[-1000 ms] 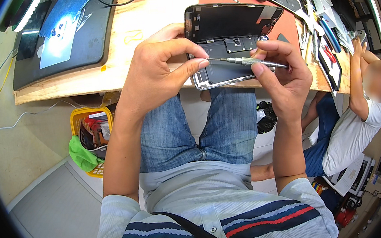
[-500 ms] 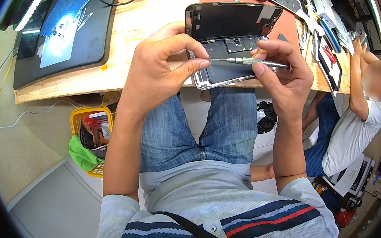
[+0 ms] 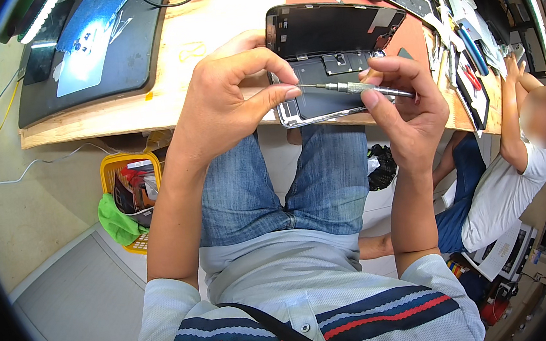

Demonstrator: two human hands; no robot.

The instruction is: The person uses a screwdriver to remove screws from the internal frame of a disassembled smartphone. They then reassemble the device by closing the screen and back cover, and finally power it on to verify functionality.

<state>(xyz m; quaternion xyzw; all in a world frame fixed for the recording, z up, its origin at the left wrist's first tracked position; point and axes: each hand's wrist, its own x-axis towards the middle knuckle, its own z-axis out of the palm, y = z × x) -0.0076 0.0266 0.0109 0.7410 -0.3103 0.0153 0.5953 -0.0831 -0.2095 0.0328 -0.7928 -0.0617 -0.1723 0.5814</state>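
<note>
A smartphone lies opened at the table's front edge, its dark screen point(image 3: 331, 23) tilted up behind its body point(image 3: 319, 103). Over that body, my right hand point(image 3: 407, 95) grips a slim silver precision screwdriver point(image 3: 352, 87) between thumb and fingers, its shaft pointing left. My left hand point(image 3: 232, 92) pinches with thumb and forefinger right at the screwdriver's tip; anything tiny between those fingertips is hidden. The left hand's remaining fingers are curled behind, by the phone's left edge. Inside the body, a dark bracketed part point(image 3: 340, 64) shows near the hinge side.
A dark mat point(image 3: 98, 98) at left carries a pale sheet with small parts under bright light. Tools, including tweezers and red-handled pliers point(image 3: 472, 77), crowd the right. A yellow basket point(image 3: 128, 159) stands below the table. Another person point(image 3: 507, 181) sits at right.
</note>
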